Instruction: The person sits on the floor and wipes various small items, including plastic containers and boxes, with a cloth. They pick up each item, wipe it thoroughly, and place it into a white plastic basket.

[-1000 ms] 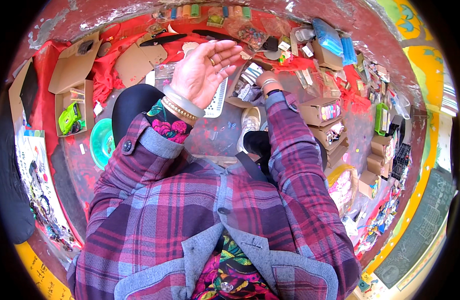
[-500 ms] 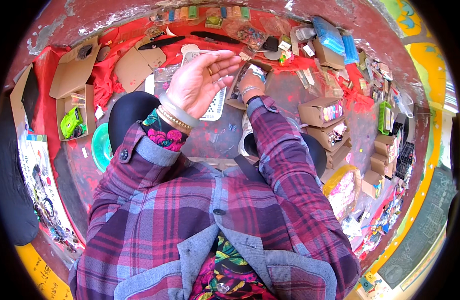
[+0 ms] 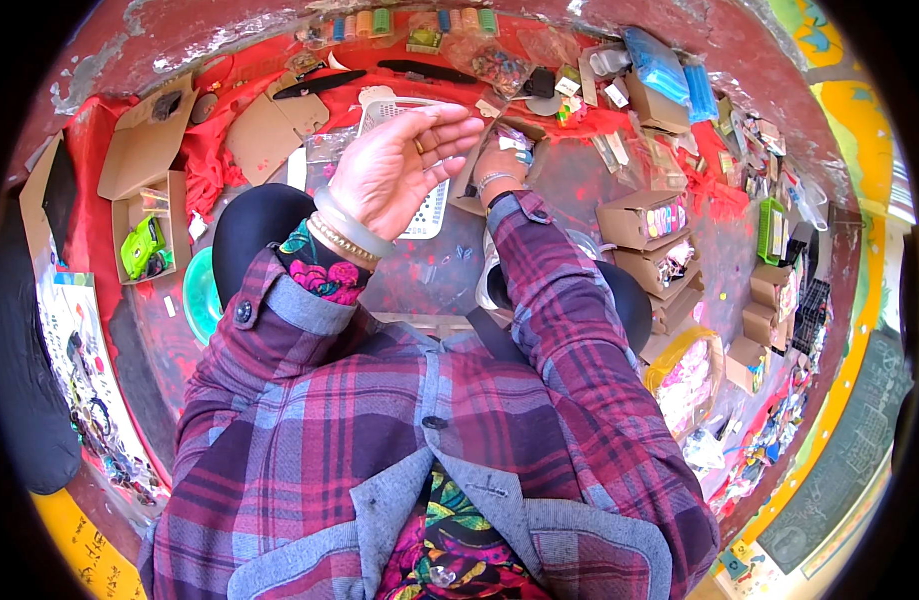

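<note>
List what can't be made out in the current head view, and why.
In the head view:
Right hand: fingertips hidden behind the hand itself, so its grip is unclear.
White basket: partly covered by the left hand.
Green basin: right side blocked by the person's dark-clad leg.
Small items along the right: too small to tell apart.

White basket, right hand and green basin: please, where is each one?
White basket [image 3: 433, 208]: head view, perforated part.
Right hand [image 3: 502, 164]: head view, back of the hand.
Green basin [image 3: 202, 293]: head view, visible inside.
</note>
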Demonstrator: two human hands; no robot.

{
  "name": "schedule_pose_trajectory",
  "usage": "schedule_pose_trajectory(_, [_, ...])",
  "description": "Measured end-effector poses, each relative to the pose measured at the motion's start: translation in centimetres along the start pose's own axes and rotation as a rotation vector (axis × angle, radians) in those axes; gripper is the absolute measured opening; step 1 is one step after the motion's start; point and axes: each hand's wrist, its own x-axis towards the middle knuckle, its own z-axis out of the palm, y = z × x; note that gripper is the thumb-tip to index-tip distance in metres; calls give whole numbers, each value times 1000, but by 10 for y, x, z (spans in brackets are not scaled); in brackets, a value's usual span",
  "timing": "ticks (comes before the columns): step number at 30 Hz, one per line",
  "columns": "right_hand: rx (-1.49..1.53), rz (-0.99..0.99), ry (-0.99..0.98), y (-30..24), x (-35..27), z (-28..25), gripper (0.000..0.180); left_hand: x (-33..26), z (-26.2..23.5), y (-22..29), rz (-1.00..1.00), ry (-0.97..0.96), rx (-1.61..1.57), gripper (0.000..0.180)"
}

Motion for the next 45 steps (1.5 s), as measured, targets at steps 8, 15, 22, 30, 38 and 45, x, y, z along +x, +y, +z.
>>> schedule_pose_trajectory(8, [181, 181, 23, 0, -5, -5, 50, -2, -1, 3, -4, 2, -4, 34])
schedule_pose_trajectory(15, [214, 342, -40, 18, 4, 4, 44, -3, -1, 3, -22, 1, -19, 33])
schedule_pose_trajectory(22, [173, 258, -32, 15, 10, 8, 40, -3, -3, 3, -34, 0, -3, 36])
schedule_pose_trajectory(30, [87, 278, -131, 12, 7, 1, 54, -2, 3, 2, -35, 51, -16, 32])
schedule_pose_trajectory(38, [52, 257, -189, 21, 26, 14, 59, -2, -2, 0, -42, 43, 5, 34])
schedule_pose_trajectory(45, [-144, -215, -252, 28, 38, -67, 49, 3, -10, -2, -26, 2, 73, 36])
